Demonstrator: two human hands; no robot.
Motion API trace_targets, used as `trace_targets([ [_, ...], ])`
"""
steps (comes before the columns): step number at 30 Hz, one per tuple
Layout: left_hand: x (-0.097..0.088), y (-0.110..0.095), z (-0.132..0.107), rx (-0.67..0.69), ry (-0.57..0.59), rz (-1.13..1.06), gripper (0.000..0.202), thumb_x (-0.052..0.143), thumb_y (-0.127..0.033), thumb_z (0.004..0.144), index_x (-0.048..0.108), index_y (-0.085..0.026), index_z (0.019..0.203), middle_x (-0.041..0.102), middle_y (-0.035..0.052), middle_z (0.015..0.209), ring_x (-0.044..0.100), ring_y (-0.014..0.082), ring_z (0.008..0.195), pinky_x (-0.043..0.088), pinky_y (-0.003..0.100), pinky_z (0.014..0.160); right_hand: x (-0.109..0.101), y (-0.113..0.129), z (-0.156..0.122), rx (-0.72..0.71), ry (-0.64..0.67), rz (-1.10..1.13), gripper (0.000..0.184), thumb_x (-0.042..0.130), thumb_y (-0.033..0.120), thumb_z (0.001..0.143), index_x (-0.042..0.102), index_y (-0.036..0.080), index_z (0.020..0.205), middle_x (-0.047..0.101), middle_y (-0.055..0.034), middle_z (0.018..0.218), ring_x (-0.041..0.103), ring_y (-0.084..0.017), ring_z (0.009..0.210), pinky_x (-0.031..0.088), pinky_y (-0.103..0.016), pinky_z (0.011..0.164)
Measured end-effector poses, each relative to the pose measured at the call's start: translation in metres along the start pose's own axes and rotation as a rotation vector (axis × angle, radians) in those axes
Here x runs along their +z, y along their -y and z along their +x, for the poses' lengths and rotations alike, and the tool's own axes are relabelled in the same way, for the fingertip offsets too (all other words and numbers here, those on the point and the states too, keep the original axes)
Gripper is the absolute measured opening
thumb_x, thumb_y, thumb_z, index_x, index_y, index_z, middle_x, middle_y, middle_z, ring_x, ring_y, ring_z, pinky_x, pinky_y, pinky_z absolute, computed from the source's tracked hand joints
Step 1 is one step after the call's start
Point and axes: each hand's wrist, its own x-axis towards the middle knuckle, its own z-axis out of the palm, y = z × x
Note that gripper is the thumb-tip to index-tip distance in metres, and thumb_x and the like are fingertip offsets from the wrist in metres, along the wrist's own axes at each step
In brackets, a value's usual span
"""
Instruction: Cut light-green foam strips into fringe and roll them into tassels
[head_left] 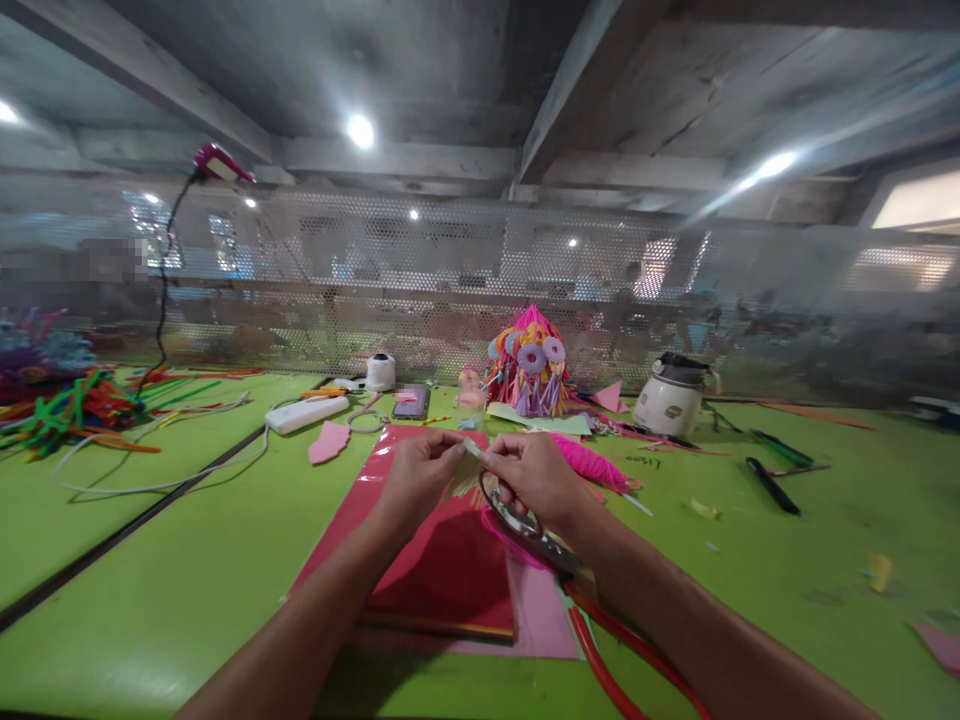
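Observation:
My left hand (416, 472) and my right hand (534, 476) meet above a stack of red and pink sheets (442, 560) on the green table (172, 580). Both pinch a small pale strip (474, 451) between their fingertips. My right hand also carries a pair of scissors (529, 530) hooked on its fingers, blades pointing back toward me, with red handles (600, 650) trailing beside my forearm. A tuft of pink fringe (596, 463) lies just past my right hand.
A colourful paper cone ornament (529, 362) stands at the far middle, with a phone (411, 401) and a white power strip (306, 413) to its left. A white pot (675, 397) stands far right, black pens (772, 485) near it. Coloured strips (67, 405) pile up far left. A mesh fence backs the table.

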Motion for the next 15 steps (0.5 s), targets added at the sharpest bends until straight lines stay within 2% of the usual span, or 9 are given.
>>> trace_targets([
  [10,0.0007,-0.009,-0.0059,-0.045,-0.008,-0.028,0.013,0.062,-0.023,0.061,0.064,-0.012,0.068,0.062,0.0018,0.058,0.053,0.012,0.052,0.04,0.023,0.052,-0.0003,-0.0006,-0.0003,-0.002,0.005,0.012,0.022,0.051,0.02,0.078,0.053,0.016,0.056,0.045,0.0085,0.033,0.035,-0.003,0.024,0.026,-0.012,0.027],
  [15,0.0012,-0.0004,-0.0012,-0.028,-0.013,-0.015,0.017,0.067,-0.029,0.061,0.064,-0.012,0.067,0.063,0.0027,0.057,0.054,0.0116,0.051,0.04,0.022,0.051,-0.0001,-0.0002,-0.0006,-0.005,0.009,-0.009,0.022,0.051,0.021,0.078,0.054,0.016,0.057,0.045,0.0086,0.033,0.034,-0.003,0.024,0.026,-0.012,0.027],
])
